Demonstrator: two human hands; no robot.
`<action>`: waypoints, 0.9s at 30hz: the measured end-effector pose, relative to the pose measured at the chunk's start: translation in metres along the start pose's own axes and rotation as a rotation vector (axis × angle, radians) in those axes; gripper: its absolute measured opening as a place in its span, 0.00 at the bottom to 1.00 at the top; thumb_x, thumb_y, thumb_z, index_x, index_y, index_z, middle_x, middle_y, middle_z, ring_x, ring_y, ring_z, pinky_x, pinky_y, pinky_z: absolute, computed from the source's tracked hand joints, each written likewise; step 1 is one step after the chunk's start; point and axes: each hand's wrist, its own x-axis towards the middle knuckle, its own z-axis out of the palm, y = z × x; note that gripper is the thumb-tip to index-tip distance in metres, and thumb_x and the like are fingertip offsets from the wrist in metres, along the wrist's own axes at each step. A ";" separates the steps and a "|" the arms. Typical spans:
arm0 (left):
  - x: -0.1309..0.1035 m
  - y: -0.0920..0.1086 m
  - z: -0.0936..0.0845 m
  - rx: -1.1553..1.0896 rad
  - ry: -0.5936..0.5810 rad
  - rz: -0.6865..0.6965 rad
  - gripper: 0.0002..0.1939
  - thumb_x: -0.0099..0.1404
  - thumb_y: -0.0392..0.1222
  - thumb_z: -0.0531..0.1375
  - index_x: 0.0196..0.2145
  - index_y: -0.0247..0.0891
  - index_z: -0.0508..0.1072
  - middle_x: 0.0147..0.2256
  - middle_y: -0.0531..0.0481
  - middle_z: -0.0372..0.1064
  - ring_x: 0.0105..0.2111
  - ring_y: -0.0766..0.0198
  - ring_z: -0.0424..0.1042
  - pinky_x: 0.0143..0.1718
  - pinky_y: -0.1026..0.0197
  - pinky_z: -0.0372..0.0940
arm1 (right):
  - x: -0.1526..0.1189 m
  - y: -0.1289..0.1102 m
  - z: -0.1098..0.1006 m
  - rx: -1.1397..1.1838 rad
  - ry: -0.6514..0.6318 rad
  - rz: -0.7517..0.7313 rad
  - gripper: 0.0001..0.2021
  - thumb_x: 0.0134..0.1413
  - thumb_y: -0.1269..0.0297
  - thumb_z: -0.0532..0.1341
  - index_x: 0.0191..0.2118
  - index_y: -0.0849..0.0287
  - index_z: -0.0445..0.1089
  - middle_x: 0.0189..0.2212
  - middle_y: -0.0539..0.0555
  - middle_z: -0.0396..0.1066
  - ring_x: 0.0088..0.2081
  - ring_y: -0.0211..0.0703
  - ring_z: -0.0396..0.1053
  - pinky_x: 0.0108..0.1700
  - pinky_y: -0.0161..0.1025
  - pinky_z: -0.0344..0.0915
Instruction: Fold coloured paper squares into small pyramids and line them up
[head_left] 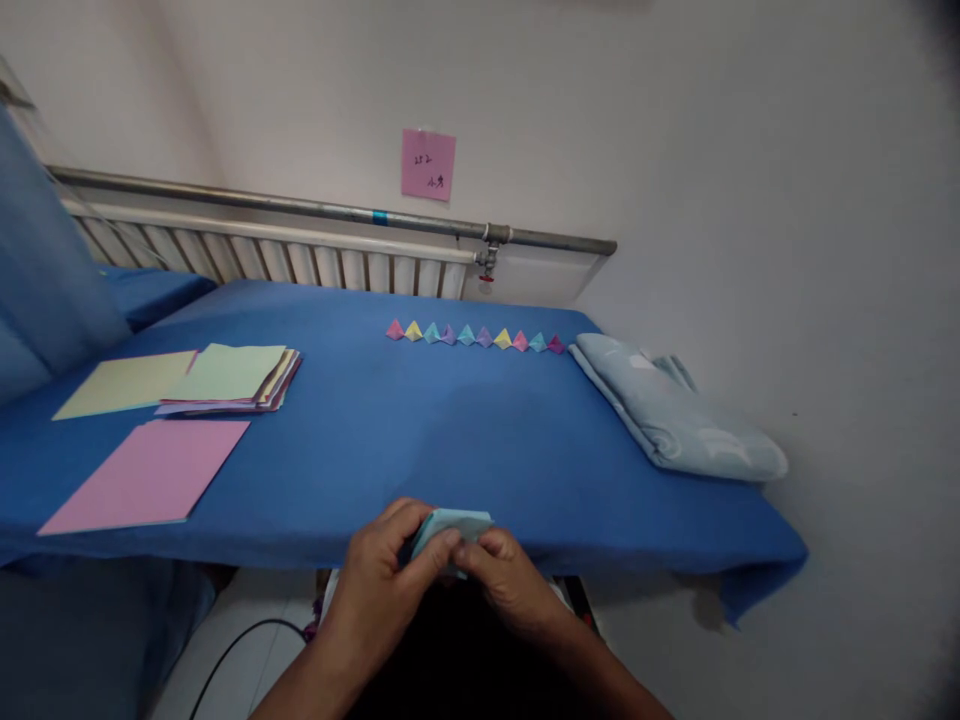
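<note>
Taking our clock from the middle of the view, we see a pale wall (750,200) from 10 around past 4 o'clock, and a blue cloth (360,450) spread over a surface from 9 across to 4. At 10 we have a white radiator (330,268) under a metal pipe (300,207). Between 3 and 4 lies a folded pale-blue blanket (675,415). Between 8 and 9 we find a pink sheet (150,475); at 9, a mixed-colour paper stack (229,373) with pale green on top, and just outside it a pale yellow sheet (124,385). Our left hand (382,570), at 7, and our right hand (514,580), near 6, come close together, thumbs and fingers of both clamped on a light-blue folded paper (463,520) at 6, by the cloth's near edge. Toward 12 we see a pink note (427,165) on the wall, bearing handwriting. Smallest, just inside 12, sit ten little paper pieces (466,335) in a row, pink, yellow, teal and purple among them.
</note>
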 end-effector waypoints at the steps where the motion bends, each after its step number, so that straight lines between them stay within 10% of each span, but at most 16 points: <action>1: 0.000 0.001 0.000 0.027 0.006 0.026 0.08 0.59 0.43 0.59 0.25 0.41 0.75 0.25 0.52 0.68 0.28 0.63 0.65 0.30 0.64 0.57 | 0.000 0.002 -0.001 0.008 -0.026 -0.006 0.12 0.49 0.55 0.62 0.27 0.60 0.70 0.23 0.48 0.65 0.28 0.37 0.62 0.38 0.37 0.60; 6: -0.001 0.005 -0.004 0.251 0.010 0.115 0.10 0.60 0.40 0.57 0.22 0.40 0.70 0.23 0.54 0.65 0.26 0.65 0.63 0.29 0.64 0.54 | -0.006 -0.002 -0.009 0.056 0.065 -0.128 0.16 0.44 0.60 0.65 0.41 0.54 0.69 0.35 0.50 0.70 0.37 0.42 0.67 0.42 0.40 0.63; 14: -0.003 0.006 -0.005 0.515 -0.092 0.257 0.09 0.60 0.35 0.55 0.23 0.38 0.65 0.22 0.55 0.62 0.24 0.67 0.61 0.26 0.64 0.52 | -0.016 -0.036 -0.007 -0.525 0.156 -0.583 0.08 0.52 0.66 0.63 0.39 0.50 0.74 0.38 0.51 0.72 0.42 0.43 0.68 0.48 0.42 0.63; 27: -0.002 0.009 -0.007 0.494 -0.231 0.196 0.09 0.61 0.35 0.53 0.23 0.38 0.63 0.23 0.55 0.61 0.25 0.66 0.62 0.27 0.64 0.52 | -0.013 -0.037 -0.003 -0.505 0.133 -0.556 0.04 0.53 0.67 0.63 0.35 0.52 0.75 0.33 0.50 0.73 0.37 0.40 0.70 0.43 0.39 0.66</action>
